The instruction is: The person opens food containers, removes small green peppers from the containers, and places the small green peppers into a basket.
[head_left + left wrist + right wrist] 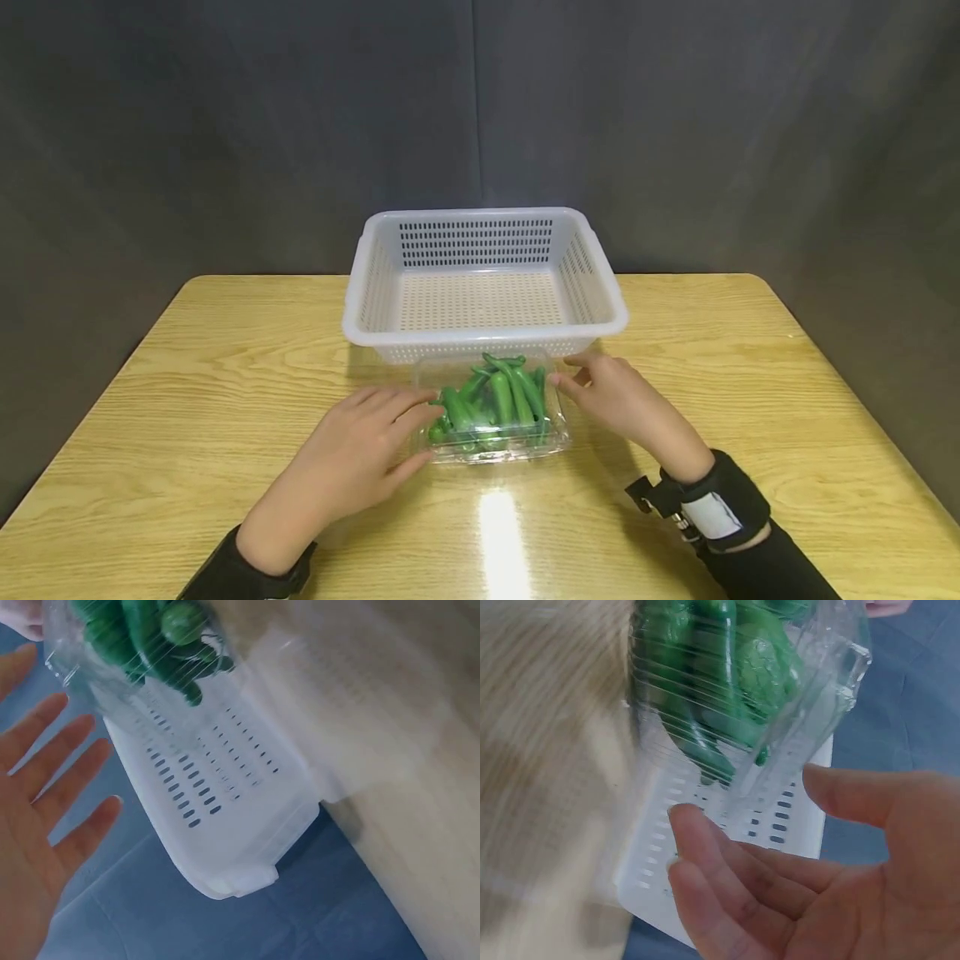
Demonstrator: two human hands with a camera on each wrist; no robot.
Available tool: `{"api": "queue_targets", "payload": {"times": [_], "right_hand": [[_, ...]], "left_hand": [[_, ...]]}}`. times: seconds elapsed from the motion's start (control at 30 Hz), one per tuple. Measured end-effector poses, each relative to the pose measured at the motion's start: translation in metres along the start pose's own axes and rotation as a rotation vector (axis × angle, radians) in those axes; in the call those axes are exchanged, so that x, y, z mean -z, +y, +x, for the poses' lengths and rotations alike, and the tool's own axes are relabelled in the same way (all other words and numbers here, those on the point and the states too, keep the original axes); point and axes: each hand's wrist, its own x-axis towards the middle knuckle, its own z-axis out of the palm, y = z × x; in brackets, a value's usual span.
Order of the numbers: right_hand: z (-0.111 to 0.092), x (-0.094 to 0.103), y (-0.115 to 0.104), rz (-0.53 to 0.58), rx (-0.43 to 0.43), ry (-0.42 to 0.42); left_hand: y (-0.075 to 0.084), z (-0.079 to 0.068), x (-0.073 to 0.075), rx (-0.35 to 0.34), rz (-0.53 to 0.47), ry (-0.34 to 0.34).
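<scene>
Head view: clear plastic clamshell tray of green peppers (491,408), long axis 9-to-3, flanked by open-fingered left hand (352,462) at 9 and equally near right hand (626,404) at 3.

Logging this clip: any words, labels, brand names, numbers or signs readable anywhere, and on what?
None can be read.
Clear plastic box of green peppers: no label shows.
White basket: plain, no marking.
Wrist strap on the right arm: a blank white patch; any print is too small to tell.
Wooden table: bare grain only.
</scene>
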Motion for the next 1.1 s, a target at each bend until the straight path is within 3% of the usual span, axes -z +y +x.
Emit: {"api": "queue_targets", "payload": {"times": [0.2,0.5,0.67,0.77,0.93,1.1], "right_hand": [[0.005,-0.001,0.008,0.109,0.0,-0.064],[0.011,-0.004,0.015,0.364,0.045,-0.17],[0.014,-0.004,0.018,0.404,0.057,-0.188],[0.015,-0.003,0.019,0.401,0.057,-0.178],[0.015,-0.006,0.019,0.401,0.034,-0.175],[0.016,-0.007,0.018,0.375,0.02,-0.159]], "left_hand": [[-0.002,-0.009,-0.006,0.043,-0.016,-0.065],[-0.008,-0.009,-0.01,-0.079,0.008,-0.053],[-0.01,-0.004,-0.009,-0.128,0.053,-0.046],[-0.01,-0.001,-0.008,-0.167,0.121,-0.032],[-0.011,0.001,-0.007,-0.307,0.366,0.013],[-0.012,0.004,-0.003,-0.342,0.458,-0.059]]}}
